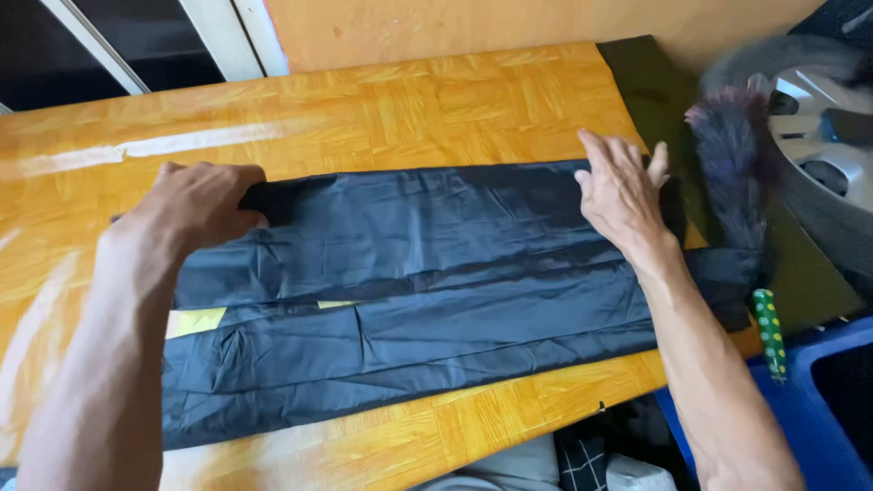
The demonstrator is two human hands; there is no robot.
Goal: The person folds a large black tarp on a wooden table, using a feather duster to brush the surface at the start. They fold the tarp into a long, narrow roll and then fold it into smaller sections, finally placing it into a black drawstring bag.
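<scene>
A long black garment of thin, creased, slightly shiny fabric [409, 291] lay folded lengthwise across the orange wooden parquet-patterned desk [409, 100], and both hands were on its far edge. The left hand [200, 202] had its grip pressed together around that edge at the garment's left end, fingers curled under so that a small fold of black cloth bunched against the knuckles. The right hand [623, 186] had its grip spread, fingers straight and a little apart, palm flat on the cloth near the garment's right end. Between the two grips the top fold ran straight and fairly smooth; nearer the person than both grips lay two more folded bands of the same fabric, and below the left grip a small patch of pale yellow [195, 321] showed in a gap between the layers.

Just beyond the right grip's fingertips, a dark olive-green cloth [655, 91] covered the end of the desk. Right of that grip stood a fluffy duster of dark grey and purplish fibres [732, 164], its green handle with yellow dots [770, 332] lying near the right forearm. Farther right again was a grey car wheel with a silver hubcap [823, 127], and below it a blue plastic crate [818, 400] sat beside the desk's near corner.
</scene>
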